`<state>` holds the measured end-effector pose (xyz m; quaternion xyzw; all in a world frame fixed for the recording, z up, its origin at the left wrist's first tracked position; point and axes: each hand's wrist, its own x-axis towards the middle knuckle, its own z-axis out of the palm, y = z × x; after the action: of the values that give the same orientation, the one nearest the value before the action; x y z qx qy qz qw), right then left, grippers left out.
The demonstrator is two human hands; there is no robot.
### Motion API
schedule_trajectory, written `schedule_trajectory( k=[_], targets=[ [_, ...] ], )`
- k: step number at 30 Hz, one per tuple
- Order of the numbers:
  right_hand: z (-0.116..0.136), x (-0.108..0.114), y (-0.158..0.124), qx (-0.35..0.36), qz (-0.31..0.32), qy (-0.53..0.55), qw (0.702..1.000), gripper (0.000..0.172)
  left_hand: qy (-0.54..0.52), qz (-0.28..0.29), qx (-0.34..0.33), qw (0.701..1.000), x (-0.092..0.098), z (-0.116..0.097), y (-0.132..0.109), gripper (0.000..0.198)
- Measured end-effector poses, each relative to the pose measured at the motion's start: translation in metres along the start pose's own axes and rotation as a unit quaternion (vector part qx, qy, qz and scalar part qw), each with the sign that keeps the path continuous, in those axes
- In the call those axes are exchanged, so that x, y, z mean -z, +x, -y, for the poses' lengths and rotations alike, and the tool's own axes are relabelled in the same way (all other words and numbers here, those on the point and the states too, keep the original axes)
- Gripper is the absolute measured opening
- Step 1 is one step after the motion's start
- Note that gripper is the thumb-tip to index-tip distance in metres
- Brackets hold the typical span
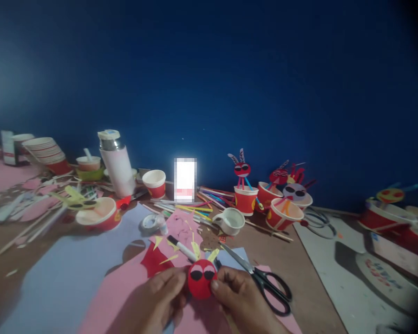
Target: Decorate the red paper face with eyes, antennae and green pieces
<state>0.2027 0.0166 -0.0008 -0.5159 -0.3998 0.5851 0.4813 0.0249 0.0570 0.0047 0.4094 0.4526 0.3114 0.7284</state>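
Red paper circle with 2 black eyes on is pinched by left hand and right hand, not yet mounted, unlike cup figures standing behind.

No words we can read, blurred red and blue lettering on a white sheet, too small for us, red paper cup with unreadable print

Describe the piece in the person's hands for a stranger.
On the cluttered craft table, find the pink paper sheet at the near edge. Pinched between the left hand and right hand is a red disc with two black eye shapes, attached to no cup, unlike the figures behind.
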Motion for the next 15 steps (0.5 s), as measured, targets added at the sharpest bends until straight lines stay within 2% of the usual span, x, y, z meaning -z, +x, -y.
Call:
schedule_trajectory(
  k=[2, 5, 9, 13, 15],
  targets=[
    [0.002, 0.0, -0.003, -0.001, -0.004, -0.015, 1.0, 0.046, -0.015, 0.021, 0.04, 0.999, -0.007, 0.004, 0.002, 0.034],
    [0.007, -0.001, -0.005, -0.012, 0.015, -0.028, 0.999, 0.044, -0.045, 0.053, 0.072, 0.995, -0.007, 0.004, 0.001, 0.035],
    [0.012, -0.003, -0.007, -0.026, 0.026, -0.034, 0.999, 0.041, -0.094, 0.07, 0.078, 0.99, -0.002, 0.002, -0.005, 0.035],
    [0.011, -0.005, -0.009, -0.038, 0.036, -0.035, 0.998, 0.041, -0.078, 0.102, 0.079, 0.989, 0.003, 0.002, -0.006, 0.036],
    [0.013, -0.002, -0.009, -0.016, 0.04, -0.038, 0.998, 0.041, -0.071, 0.098, 0.075, 0.99, 0.008, -0.002, -0.006, 0.035]
  ],
)
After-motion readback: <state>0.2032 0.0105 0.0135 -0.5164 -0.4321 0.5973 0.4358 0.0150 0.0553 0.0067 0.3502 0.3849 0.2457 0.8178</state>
